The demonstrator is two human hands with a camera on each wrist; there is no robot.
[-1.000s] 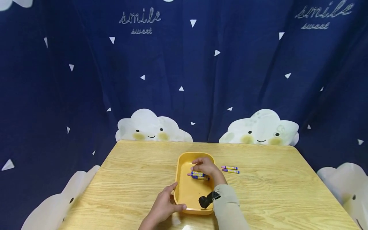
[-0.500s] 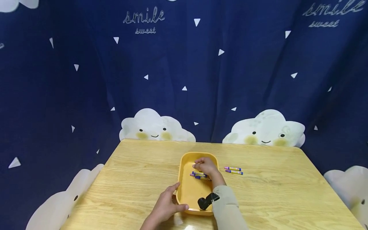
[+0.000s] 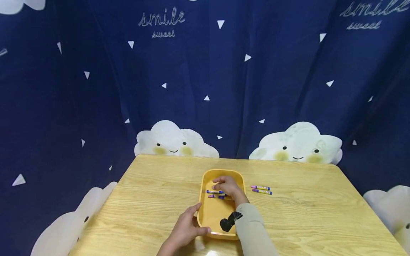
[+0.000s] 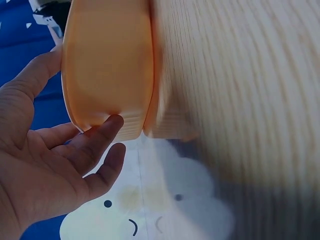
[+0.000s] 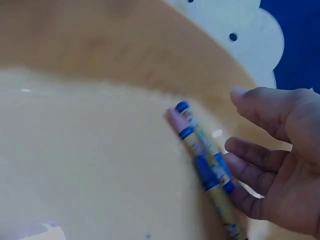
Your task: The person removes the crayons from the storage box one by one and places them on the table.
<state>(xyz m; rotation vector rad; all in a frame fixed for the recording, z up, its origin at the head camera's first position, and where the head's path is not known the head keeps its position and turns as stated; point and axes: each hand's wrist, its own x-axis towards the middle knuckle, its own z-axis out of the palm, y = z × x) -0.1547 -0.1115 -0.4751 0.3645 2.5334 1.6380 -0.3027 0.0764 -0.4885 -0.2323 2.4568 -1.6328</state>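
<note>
A yellow plastic tray (image 3: 214,220) stands on the wooden table. My left hand (image 3: 185,225) holds its near left corner, thumb at the front rim and fingers against the outside wall (image 4: 107,60). My right hand (image 3: 225,186) is inside the tray, fingers spread and slightly bent, with nothing between thumb and fingers. Just beside its fingers several crayons with yellow and blue wrappers lie on the tray floor, among them a pink-tipped crayon (image 5: 187,131) and a blue-ended crayon (image 3: 213,192). The right wrist and sleeve partly hide them.
To the right of the tray, two purple-tipped crayons (image 3: 260,187) lie side by side on the table (image 3: 307,213). A dark blue curtain (image 3: 192,71) with white clouds hangs behind the table. A black wrist camera (image 3: 229,222) sits on the right wrist, over the tray.
The crayons in the tray have shifted, one sliding left towards the tray's left wall. My right hand stays over them, and the left keeps its hold. The head view has turned slightly left.
</note>
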